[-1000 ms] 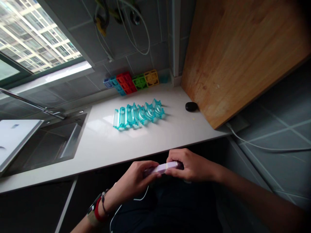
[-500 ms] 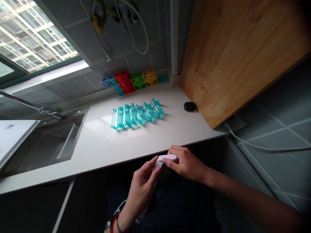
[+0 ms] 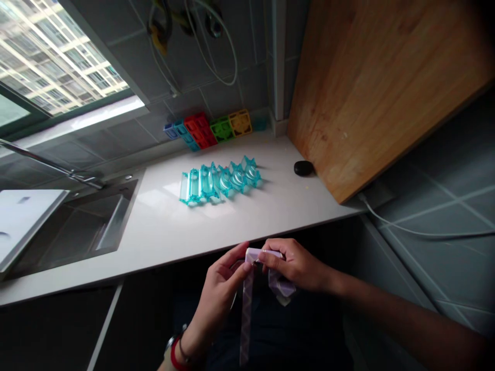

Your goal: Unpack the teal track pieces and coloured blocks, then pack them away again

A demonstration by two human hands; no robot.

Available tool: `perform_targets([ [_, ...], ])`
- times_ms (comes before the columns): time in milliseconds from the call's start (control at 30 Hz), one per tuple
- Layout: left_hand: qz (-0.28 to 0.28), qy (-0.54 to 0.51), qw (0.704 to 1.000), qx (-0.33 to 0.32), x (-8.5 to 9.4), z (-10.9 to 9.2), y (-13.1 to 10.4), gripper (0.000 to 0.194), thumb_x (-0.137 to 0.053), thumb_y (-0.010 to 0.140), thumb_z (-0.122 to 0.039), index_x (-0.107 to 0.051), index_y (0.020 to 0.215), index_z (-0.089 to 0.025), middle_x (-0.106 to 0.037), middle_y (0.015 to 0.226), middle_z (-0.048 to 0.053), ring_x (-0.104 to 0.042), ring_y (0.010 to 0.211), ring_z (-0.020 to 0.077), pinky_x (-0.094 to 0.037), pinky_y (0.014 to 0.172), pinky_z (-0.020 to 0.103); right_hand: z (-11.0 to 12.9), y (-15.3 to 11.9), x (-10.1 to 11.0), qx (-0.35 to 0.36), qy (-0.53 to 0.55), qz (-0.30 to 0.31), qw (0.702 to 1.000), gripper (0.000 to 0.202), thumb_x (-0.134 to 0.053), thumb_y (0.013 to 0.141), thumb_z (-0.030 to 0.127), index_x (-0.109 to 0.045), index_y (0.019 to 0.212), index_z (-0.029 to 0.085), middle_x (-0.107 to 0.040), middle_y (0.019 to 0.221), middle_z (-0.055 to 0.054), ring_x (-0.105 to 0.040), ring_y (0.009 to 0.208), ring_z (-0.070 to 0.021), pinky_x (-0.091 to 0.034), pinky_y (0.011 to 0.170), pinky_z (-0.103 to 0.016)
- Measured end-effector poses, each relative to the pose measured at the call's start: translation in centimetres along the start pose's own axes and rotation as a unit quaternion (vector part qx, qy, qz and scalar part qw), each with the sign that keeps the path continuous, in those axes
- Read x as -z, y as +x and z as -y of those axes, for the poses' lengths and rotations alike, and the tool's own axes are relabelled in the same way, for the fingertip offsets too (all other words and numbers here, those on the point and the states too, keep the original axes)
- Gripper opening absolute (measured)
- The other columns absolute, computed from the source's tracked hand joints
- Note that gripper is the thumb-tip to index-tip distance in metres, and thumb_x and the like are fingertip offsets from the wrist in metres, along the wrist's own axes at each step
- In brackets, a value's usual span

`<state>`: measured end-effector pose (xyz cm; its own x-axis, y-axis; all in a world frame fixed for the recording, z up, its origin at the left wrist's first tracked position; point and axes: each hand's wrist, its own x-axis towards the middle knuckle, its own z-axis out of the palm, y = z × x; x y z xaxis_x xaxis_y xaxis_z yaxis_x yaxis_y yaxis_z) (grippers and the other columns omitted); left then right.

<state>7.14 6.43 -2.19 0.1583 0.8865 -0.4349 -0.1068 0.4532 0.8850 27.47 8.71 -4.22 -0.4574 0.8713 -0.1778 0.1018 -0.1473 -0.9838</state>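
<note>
My left hand (image 3: 223, 281) pinches one end of a folded pale purple snake puzzle (image 3: 246, 309) between thumb and fingers. It looks like a chain of small wedge-shaped segments with a zigzag pattern. One straight length hangs down below my left fingertips. My right hand (image 3: 293, 264) grips the part beside it, thumb on top, and a bunched section dangles under that palm. Both hands are in front of the counter's near edge, close together. On the white counter (image 3: 162, 226) beyond them lies a row of clear turquoise plastic pieces (image 3: 220, 180) with pointed ends.
Coloured plastic frames, including a red one (image 3: 200, 130), lean along the back wall. A black mouse-like object (image 3: 303, 168) sits by a large wooden board (image 3: 386, 87) on the right. The sink (image 3: 88, 216) and a white laptop-like panel (image 3: 27, 216) are at left.
A straight length of the snake puzzle now hangs plainly below my left hand. A bunched section has come into view under my right hand. The held part has turned.
</note>
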Motion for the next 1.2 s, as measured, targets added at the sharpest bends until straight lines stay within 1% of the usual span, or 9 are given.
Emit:
perform_targets([
  [100,0.051,0.046,0.998,0.003,0.2,-1.6,0.4,0.034,-0.081,0.084,-0.035,-0.078,0.113,-0.016,-0.08,0.104,0.01,-0.072,0.095,0.0223,-0.054,0.086,0.029,0.3,0.1,0.5,-0.012,0.052,0.037,0.998,0.05,-0.058,0.096,0.061,-0.07,0.087,0.014,-0.069,0.077,-0.004,-0.055,0.063,-0.0123,-0.038,0.057,-0.023],
  [267,0.0,0.107,0.993,-0.056,-0.4,-1.2,0.4,0.027,-0.079,0.086,-0.035,-0.078,0.106,-0.016,-0.079,0.097,0.008,-0.071,0.091,0.0206,-0.055,0.081,0.026,-0.7,0.3,-0.3,-0.045,0.058,0.001,0.997,0.054,-0.061,0.093,0.065,-0.072,0.081,0.013,-0.07,0.072,-0.005,-0.055,0.06,-0.0125,-0.036,0.055,-0.023],
  [467,-0.006,0.138,0.987,-0.079,-0.2,-0.7,-0.1,0.026,-0.079,0.086,-0.032,-0.077,0.107,-0.017,-0.078,0.102,0.008,-0.071,0.096,0.0226,-0.056,0.082,0.026,-1.2,0.6,-0.1,-0.059,0.129,0.059,0.988,0.057,-0.058,0.094,0.067,-0.072,0.082,0.013,-0.07,0.072,-0.005,-0.053,0.059,-0.0115,-0.036,0.056,-0.023],
  [667,-0.01,-0.003,0.999,0.032,-0.5,-0.5,0.7,0.028,-0.08,0.084,-0.039,-0.074,0.094,-0.015,-0.071,0.077,0.003,-0.06,0.057,0.01,-0.05,0.055,0.02,-0.2,0.3,0.6,0.059,-0.081,0.008,0.995,0.043,-0.063,0.095,0.056,-0.075,0.096,0.015,-0.071,0.084,-0.005,-0.061,0.074,-0.0163,-0.04,0.065,-0.025],
  [767,-0.001,-0.036,0.997,0.065,-0.5,-0.3,1.0,0.027,-0.08,0.084,-0.039,-0.072,0.093,-0.015,-0.067,0.072,0.001,-0.056,0.053,0.0082,-0.051,0.052,0.02,0.2,0.4,1.3,0.109,-0.14,0.015,0.984,0.037,-0.065,0.096,0.051,-0.075,0.099,0.015,-0.07,0.091,-0.006,-0.061,0.081,-0.0173,-0.043,0.074,-0.027],
  [900,0.014,-0.063,0.995,0.071,-0.4,-0.5,1.2,0.026,-0.077,0.087,-0.038,-0.07,0.096,-0.015,-0.067,0.076,0.002,-0.056,0.057,0.009,-0.054,0.053,0.021,0.1,0.7,2.0,0.049,-0.044,0.048,0.997,0.04,-0.069,0.091,0.054,-0.071,0.093,0.014,-0.064,0.081,-0.001,-0.056,0.07,-0.0141,-0.04,0.064,-0.025],
  [1033,0.007,-0.025,0.999,0.027,-0.3,-1.0,1.3,0.027,-0.079,0.086,-0.037,-0.071,0.1,-0.015,-0.069,0.086,0.006,-0.063,0.074,0.0148,-0.06,0.06,0.025,-0.6,0.8,1.6,0.019,0.034,0.065,0.997,0.041,-0.057,0.099,0.053,-0.068,0.092,0.014,-0.058,0.073,0.001,-0.051,0.063,-0.0122,-0.038,0.057,-0.023],
  [1133,-0.009,-0.001,1.0,0.014,-0.5,-0.7,1.4,0.027,-0.08,0.085,-0.036,-0.07,0.099,-0.015,-0.069,0.091,0.006,-0.065,0.082,0.017,-0.06,0.063,0.025,-0.7,0.5,0.9,0.086,-0.104,-0.017,0.991,0.027,-0.06,0.098,0.039,-0.067,0.088,0.016,-0.059,0.078,-0.001,-0.054,0.069,-0.0139,-0.042,0.064,-0.026],
  [1200,-0.028,-0.001,1.0,0.013,-0.6,-0.3,1.4,0.027,-0.081,0.083,-0.036,-0.069,0.096,-0.015,-0.069,0.094,0.005,-0.065,0.082,0.0166,-0.059,0.063,0.023,-0.5,0.2,0.3,0.141,-0.252,-0.081,0.954,0.016,-0.064,0.095,0.03,-0.066,0.087,0.016,-0.062,0.086,-0.004,-0.058,0.08,-0.0181,-0.046,0.076,-0.03],
])
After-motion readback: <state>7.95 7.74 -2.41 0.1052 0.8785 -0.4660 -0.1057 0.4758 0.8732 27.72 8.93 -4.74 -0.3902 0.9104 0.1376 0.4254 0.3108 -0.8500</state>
